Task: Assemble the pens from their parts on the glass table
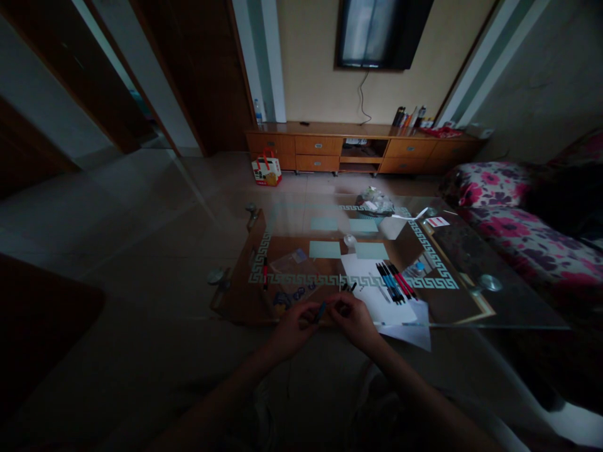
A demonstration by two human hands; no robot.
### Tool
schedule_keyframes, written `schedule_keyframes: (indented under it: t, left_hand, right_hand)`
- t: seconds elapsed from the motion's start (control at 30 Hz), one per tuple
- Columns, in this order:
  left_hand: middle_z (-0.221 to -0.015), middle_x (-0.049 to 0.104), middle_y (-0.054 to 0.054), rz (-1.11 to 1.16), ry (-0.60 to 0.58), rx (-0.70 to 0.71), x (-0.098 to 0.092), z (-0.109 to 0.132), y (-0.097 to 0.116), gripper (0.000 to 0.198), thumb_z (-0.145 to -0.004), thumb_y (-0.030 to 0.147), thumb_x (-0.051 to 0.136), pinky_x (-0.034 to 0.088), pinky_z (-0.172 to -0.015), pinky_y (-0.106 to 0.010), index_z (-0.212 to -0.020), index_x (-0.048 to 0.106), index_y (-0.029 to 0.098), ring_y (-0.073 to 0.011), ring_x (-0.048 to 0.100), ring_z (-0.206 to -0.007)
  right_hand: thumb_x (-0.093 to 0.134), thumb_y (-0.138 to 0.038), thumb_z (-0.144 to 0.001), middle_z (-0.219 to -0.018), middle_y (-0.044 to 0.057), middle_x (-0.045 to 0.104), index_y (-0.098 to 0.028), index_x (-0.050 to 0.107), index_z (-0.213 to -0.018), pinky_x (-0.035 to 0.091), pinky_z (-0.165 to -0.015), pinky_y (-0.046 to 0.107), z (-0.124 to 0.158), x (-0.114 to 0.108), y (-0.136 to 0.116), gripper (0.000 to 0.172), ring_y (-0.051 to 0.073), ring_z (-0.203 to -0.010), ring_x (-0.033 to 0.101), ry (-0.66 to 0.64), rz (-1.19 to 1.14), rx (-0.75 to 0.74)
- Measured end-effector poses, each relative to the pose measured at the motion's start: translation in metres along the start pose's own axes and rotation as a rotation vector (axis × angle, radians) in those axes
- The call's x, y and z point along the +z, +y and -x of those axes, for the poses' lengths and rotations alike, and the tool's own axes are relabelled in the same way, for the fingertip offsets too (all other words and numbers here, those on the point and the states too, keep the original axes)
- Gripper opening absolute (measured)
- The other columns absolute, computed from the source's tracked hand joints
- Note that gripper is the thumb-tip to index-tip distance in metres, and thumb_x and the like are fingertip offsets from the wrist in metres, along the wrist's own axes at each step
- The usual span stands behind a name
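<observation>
Just over the near edge of the glass table, my left hand (298, 325) is closed around a short blue pen barrel (321, 311), which is tilted upward. Close beside it, my right hand (352, 320) is pinched, its fingertips near the barrel's upper end; what lies between them is too dark and small to name. Small black pen parts (348, 287) lie just beyond the right hand. A row of blue, black and red pens (394, 282) rests on white paper (372, 301) to the right.
The glass table (513, 307) has a clear plastic bag (294, 267) at left, a red pen (265, 274) near its left edge and a crumpled plastic bag (374, 199) at the far side. A flowered sofa (541, 232) stands right; a wooden cabinet (318, 145) stands against the wall.
</observation>
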State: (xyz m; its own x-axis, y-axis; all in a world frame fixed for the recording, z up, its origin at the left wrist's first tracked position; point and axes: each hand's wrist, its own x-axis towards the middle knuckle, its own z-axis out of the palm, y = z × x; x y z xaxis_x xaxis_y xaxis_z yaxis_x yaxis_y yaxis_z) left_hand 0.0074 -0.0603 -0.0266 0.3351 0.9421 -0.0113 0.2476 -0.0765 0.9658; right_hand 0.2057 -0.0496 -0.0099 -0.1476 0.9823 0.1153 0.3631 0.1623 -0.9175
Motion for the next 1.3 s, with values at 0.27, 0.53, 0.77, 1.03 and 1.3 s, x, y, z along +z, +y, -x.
schedule_keyframes:
  t: [0.27,0.53,0.77,1.03,1.3]
  left_hand:
    - [-0.106,0.065,-0.006,0.01,0.037,-0.03,0.001,0.0,-0.004,0.036,-0.078,0.014,0.064,0.053,-0.082,-0.032,-0.114,0.059,0.019,-0.0184,0.063,-0.094]
    - [-0.098,0.063,-0.003,0.094,0.115,-0.047,-0.001,-0.002,0.003,0.024,-0.083,0.023,0.063,0.052,-0.077,-0.028,-0.105,0.054,0.019,-0.0158,0.064,-0.087]
    - [-0.091,0.062,-0.001,0.044,0.187,0.006,-0.004,-0.003,0.01,0.016,-0.081,0.025,0.065,0.05,-0.079,-0.028,-0.092,0.056,0.019,-0.0151,0.063,-0.084]
    - [-0.102,0.065,-0.006,0.268,0.135,-0.033,0.0,-0.004,0.008,0.025,-0.086,0.032,0.064,0.053,-0.084,-0.034,-0.104,0.053,0.019,-0.0194,0.067,-0.093]
    - [-0.102,0.062,-0.005,0.334,0.133,-0.028,0.0,-0.004,0.009,0.026,-0.089,0.037,0.062,0.056,-0.075,-0.033,-0.106,0.053,0.02,-0.0193,0.069,-0.085]
  right_hand:
    - [0.056,-0.025,-0.085,-0.094,0.005,0.07,-0.02,0.066,-0.1,0.05,-0.066,0.026,0.0,-0.004,-0.012,0.019,0.016,-0.076,0.063,0.061,-0.016,-0.026]
    - [0.051,-0.026,-0.087,-0.097,0.008,0.066,-0.017,0.061,-0.106,0.047,-0.067,0.031,-0.018,-0.053,0.005,0.023,0.017,-0.068,0.058,0.407,0.334,0.004]
    - [0.05,-0.024,-0.088,-0.106,0.01,0.061,-0.019,0.06,-0.11,0.045,-0.08,0.032,-0.015,-0.062,0.014,0.025,0.023,-0.092,0.061,0.267,0.718,0.076]
    - [0.05,-0.025,-0.091,-0.109,0.01,0.059,-0.018,0.058,-0.115,0.043,-0.078,0.029,-0.012,-0.058,0.016,0.026,0.021,-0.093,0.062,0.174,0.812,0.126]
    - [0.051,-0.026,-0.092,-0.109,0.01,0.059,-0.019,0.058,-0.116,0.042,-0.077,0.028,-0.013,-0.057,0.019,0.026,0.02,-0.091,0.062,0.114,0.845,0.192]
